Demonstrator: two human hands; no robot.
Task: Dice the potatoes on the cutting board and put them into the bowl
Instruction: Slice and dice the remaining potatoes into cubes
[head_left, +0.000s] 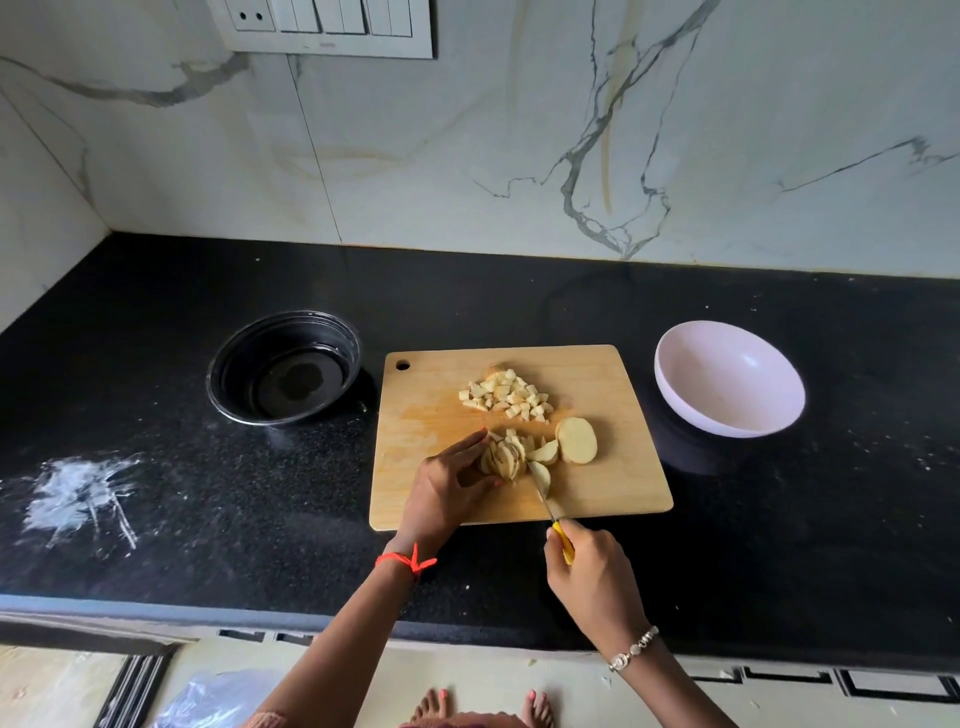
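While pinching the sliced potato (506, 457) in the left hand (447, 488), gripped the knife (550, 501) in the right hand (592, 577), blade aimed at eleven o'clock along its right flank.

Red thread (408, 561) on left wrist; silver beaded bracelet (631, 649) on right; pink-painted toenails (531, 695).

The left hand (447, 488) is covering the sliced potato's (508, 460) left side, and the right hand (592, 577) is hiding most of the yellow knife handle (566, 548)
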